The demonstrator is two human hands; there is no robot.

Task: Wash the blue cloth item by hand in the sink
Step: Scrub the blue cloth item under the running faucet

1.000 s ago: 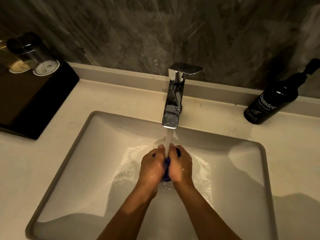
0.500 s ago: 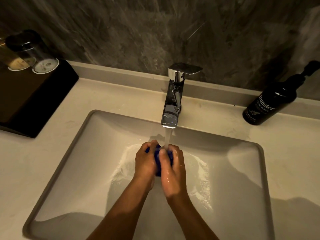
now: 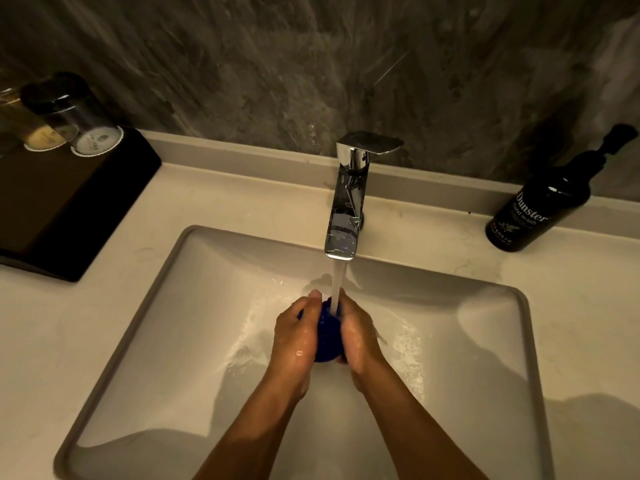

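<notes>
The blue cloth (image 3: 328, 336) is bunched into a small wet wad over the middle of the white sink (image 3: 180, 341). My left hand (image 3: 297, 332) presses on its left side and my right hand (image 3: 358, 336) on its right, both wet and closed around it. Most of the cloth is hidden between my palms. Water runs from the chrome tap (image 3: 348, 199) straight onto the top of the cloth, between my fingertips.
A black hand-wash pump bottle (image 3: 540, 206) stands on the counter at the back right. A black tray (image 3: 62, 206) at the back left holds upturned glasses (image 3: 74, 116). Wet basin floor lies around my hands; a dark stone wall rises behind the tap.
My hands have rubbed the cloth against each other under the stream: the right hand slid back toward me, then forward level with the left. More blue cloth shows between my palms.
</notes>
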